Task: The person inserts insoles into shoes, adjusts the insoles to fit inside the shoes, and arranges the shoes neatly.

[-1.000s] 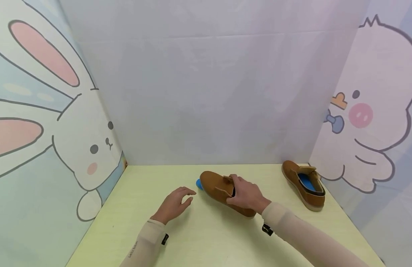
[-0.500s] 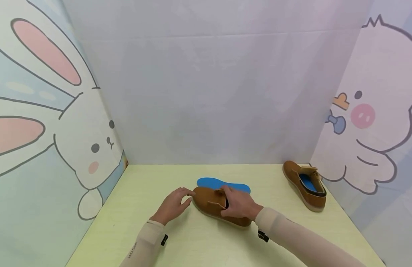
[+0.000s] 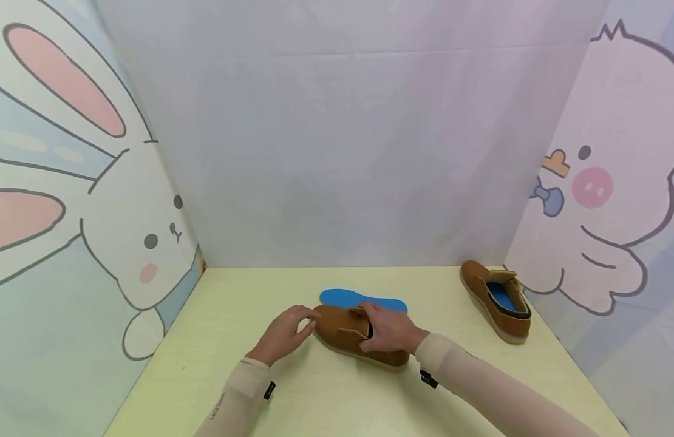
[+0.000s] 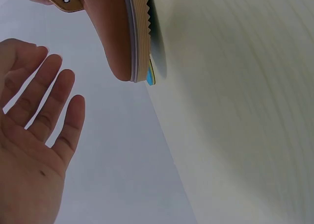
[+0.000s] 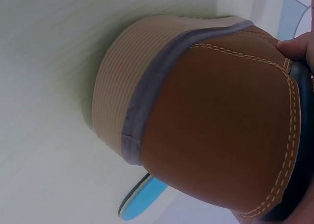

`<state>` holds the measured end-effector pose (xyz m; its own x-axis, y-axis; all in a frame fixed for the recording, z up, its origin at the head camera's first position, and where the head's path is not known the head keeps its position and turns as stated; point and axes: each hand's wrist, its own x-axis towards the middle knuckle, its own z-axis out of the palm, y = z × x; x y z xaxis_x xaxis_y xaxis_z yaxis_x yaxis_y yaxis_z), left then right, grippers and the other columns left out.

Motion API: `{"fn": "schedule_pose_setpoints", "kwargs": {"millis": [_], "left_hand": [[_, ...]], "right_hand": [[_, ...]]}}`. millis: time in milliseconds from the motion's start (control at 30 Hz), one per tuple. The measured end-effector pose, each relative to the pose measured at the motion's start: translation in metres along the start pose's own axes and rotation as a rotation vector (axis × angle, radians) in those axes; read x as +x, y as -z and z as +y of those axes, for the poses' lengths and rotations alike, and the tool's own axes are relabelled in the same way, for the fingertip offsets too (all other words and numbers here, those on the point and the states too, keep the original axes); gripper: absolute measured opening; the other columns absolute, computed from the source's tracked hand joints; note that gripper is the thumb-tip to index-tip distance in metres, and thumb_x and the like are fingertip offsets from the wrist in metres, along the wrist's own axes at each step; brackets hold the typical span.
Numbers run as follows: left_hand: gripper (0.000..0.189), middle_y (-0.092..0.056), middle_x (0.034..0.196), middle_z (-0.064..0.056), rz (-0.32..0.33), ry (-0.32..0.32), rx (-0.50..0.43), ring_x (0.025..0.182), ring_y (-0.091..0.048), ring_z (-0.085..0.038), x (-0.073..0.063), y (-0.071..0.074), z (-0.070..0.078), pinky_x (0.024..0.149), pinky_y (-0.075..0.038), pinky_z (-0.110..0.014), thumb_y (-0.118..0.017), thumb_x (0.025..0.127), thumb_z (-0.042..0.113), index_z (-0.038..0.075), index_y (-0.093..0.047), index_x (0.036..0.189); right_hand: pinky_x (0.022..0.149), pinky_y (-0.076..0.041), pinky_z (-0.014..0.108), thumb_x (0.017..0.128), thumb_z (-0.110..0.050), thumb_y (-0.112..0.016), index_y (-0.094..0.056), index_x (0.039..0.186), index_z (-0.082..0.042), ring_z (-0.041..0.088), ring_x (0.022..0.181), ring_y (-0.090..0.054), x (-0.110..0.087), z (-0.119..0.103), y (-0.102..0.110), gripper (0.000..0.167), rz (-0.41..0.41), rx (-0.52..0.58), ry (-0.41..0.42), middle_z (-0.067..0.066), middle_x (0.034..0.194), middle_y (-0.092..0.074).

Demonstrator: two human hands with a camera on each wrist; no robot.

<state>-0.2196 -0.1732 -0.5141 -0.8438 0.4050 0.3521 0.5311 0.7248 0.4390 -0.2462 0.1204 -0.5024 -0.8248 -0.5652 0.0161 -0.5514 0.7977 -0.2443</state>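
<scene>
A brown shoe (image 3: 337, 328) lies in the middle of the table, toe to the left. My right hand (image 3: 388, 331) grips it at the ankle opening, fingers on the far side and thumb on the near side. The stitched heel (image 5: 216, 121) fills much of the right wrist view. Just behind the shoe lies a blue insole (image 3: 348, 297), partly covered by shoe and hand. My left hand (image 3: 285, 334) is at the toe with relaxed fingers. In the left wrist view, its fingers (image 4: 59, 94) appear apart from the shoe.
A second brown shoe (image 3: 498, 303) stands at the table's back right, with blue showing inside it. The pale yellow table (image 3: 244, 288) meets a plain back wall (image 3: 337, 158). Cartoon-printed panels (image 3: 118, 255) rise at both sides.
My right hand has brought the shoe toward me and slightly left, uncovering most of the blue insole behind it. Over the last half second little differs. The left hand has stayed almost in place.
</scene>
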Motion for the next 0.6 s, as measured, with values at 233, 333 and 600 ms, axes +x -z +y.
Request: {"fn": "schedule_pose_setpoints", "kwargs": {"millis": [233, 333, 600], "left_hand": [[0.02, -0.067, 0.105, 0.008, -0.008, -0.051, 0.015, 0.096, -0.063, -0.012, 0.007, -0.002, 0.001, 0.087, -0.056, -0.037, -0.069, 0.099, 0.017, 0.017, -0.072, 0.118], [0.02, -0.068, 0.104, 0.008, -0.013, -0.074, 0.011, 0.093, -0.064, -0.011, 0.01, -0.004, 0.002, 0.087, -0.057, -0.036, -0.068, 0.099, 0.016, 0.016, -0.072, 0.119], [0.02, -0.069, 0.117, 0.003, -0.032, -0.083, -0.042, 0.105, -0.065, -0.014, 0.016, -0.01, 0.014, 0.088, -0.056, -0.037, -0.066, 0.101, 0.017, 0.014, -0.071, 0.12]], "right_hand": [[0.06, -0.049, 0.032, 0.082, -0.057, -0.075, -0.036, 0.154, -0.014, 0.015, 0.082, -0.065, 0.005, 0.005, 0.001, 0.092, -0.011, 0.016, 0.02, 0.005, 0.145, -0.054], [0.064, -0.051, 0.034, 0.082, -0.057, -0.075, -0.037, 0.154, -0.016, 0.016, 0.087, -0.066, 0.009, 0.006, 0.002, 0.091, -0.016, 0.022, 0.017, 0.004, 0.146, -0.052], [0.061, -0.049, 0.029, 0.082, -0.058, -0.073, -0.035, 0.155, -0.018, 0.012, 0.085, -0.065, 0.02, 0.006, -0.002, 0.092, -0.009, -0.002, 0.06, 0.002, 0.149, -0.051]]}}
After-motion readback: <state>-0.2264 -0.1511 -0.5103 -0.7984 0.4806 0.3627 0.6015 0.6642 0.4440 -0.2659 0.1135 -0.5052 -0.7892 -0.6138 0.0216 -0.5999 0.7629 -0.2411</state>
